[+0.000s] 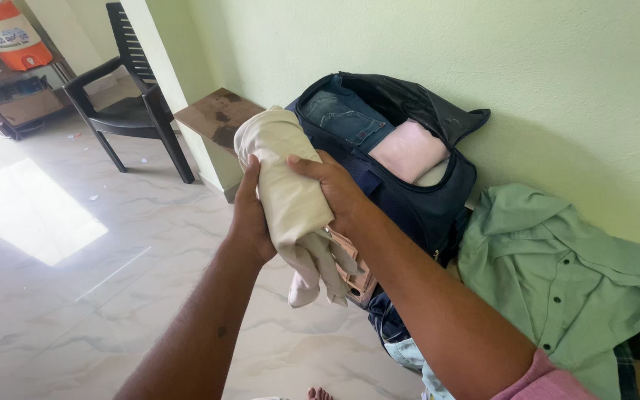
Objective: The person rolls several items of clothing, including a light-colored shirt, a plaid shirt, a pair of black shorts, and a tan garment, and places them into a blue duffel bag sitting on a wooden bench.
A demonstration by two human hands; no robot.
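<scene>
Left hand (250,211) and right hand (335,191) both clamped around a rolled cream cloth (287,185), one on each side, the roll held upright in the air in front of the bag (409,200). Loose ends hang below the grip.

Dark bag stands open against the green wall (557,89); jeans (346,118) and a folded pink garment (409,150) already lie inside. Green shirt (557,274) lies on the floor just right of the bag. Black chair (131,104) well apart, at left.

Step in hand, by my reading: the roll is being tightened. Next move calls for a firm squeeze so it stays compact, ends tucked, then a free gap in the bag.
</scene>
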